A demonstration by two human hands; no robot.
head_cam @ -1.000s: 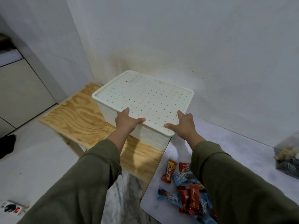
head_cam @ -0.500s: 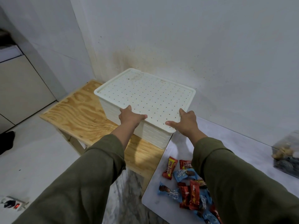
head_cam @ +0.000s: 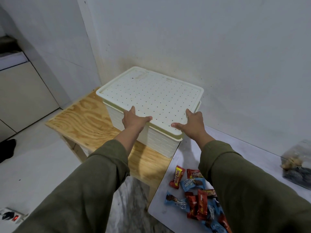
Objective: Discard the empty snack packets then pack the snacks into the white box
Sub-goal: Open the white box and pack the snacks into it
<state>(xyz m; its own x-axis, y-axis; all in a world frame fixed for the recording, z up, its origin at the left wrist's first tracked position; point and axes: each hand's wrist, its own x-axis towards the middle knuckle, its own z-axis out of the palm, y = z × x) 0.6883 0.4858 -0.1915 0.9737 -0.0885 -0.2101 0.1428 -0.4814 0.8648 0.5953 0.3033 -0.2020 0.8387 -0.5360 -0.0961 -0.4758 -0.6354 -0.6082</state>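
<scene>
Box (head_cam: pixel 151 115) on wood bench (head_cam: pixel 87 125); lid (head_cam: pixel 151 96) gripped at near edge by L hand (head_cam: pixel 133 119) & R hand (head_cam: pixel 191 125), thumbs on top. Snacks (head_cam: pixel 196 197) nearer than box.

Readable print on snack wrappers only.

- Red-and-yellow wrapper (head_cam: pixel 177 177), left of the pile on the white tabletop (head_cam: pixel 190 148): "beng-beng", running lengthwise.
- Dark red wrapper (head_cam: pixel 193 173) just beside it, partly under the right sleeve: "beng-beng" again.
- Blue wrapper (head_cam: pixel 191 183) touching both: white lettering, too small to make out.
- Dark wrapper (head_cam: pixel 209 193) lower in the pile: yellow "beng-beng" lettering, upside down.
- Remaining red and blue wrappers: print present, illegible.
</scene>
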